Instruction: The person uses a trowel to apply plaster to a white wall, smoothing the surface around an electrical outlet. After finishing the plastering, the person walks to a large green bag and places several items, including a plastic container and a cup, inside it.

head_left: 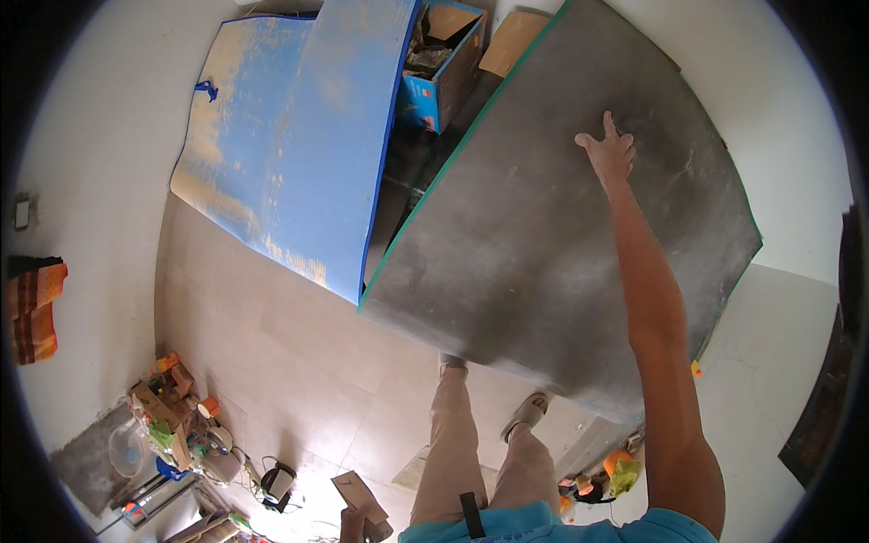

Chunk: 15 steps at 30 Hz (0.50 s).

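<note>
My right arm reaches far out over a dark grey panel (525,226) with a green edge. At its end my right hand (609,156) is open, with the thumb and a finger stretched out. It is over the panel and seems to touch it; nothing shows in it. The panel's surface has cloudy lighter patches and scuffs. Low in the view, my left hand (353,527) is closed on a flat tan rectangular piece (358,494), perhaps a sanding pad. Only part of that hand shows, left of my legs.
A blue panel (335,136) with worn tan patches and a small blue fitting (207,90) lies to the left. In the gap between panels sits an open blue box (421,101). Clutter (172,421) lies lower left, and an orange-striped cloth (36,312) is by the left wall.
</note>
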Each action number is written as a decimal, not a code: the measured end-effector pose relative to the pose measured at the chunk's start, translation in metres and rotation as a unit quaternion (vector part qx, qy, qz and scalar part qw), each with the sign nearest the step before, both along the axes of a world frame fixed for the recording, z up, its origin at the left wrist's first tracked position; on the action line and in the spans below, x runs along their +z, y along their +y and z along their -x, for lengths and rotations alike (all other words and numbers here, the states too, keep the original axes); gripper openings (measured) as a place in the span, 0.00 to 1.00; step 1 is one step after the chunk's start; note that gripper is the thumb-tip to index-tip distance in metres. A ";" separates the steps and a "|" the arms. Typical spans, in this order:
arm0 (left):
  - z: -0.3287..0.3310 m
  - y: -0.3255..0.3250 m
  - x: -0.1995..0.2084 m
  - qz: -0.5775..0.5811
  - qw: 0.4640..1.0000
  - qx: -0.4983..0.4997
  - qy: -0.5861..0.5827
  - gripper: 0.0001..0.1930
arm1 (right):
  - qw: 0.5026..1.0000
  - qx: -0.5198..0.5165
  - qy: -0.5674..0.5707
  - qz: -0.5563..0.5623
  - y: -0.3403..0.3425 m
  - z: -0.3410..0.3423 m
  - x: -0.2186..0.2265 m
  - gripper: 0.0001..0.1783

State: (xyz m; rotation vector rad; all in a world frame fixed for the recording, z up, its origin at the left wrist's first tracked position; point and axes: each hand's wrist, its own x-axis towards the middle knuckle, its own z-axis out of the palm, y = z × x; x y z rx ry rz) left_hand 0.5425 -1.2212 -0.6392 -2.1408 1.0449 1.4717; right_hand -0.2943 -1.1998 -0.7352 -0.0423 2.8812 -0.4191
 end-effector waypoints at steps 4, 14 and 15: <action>0.047 -0.026 -0.019 0.025 0.998 -0.008 0.061 0.20 | 0.999 0.036 0.001 0.004 0.006 0.009 0.001 0.47; 0.242 -0.105 -0.077 0.127 0.942 -0.053 0.306 0.20 | 0.991 0.100 0.088 0.020 0.037 -0.010 -0.017 0.48; 0.270 -0.115 -0.087 0.136 0.931 -0.061 0.333 0.20 | 0.990 0.103 0.089 0.020 0.044 -0.007 -0.017 0.48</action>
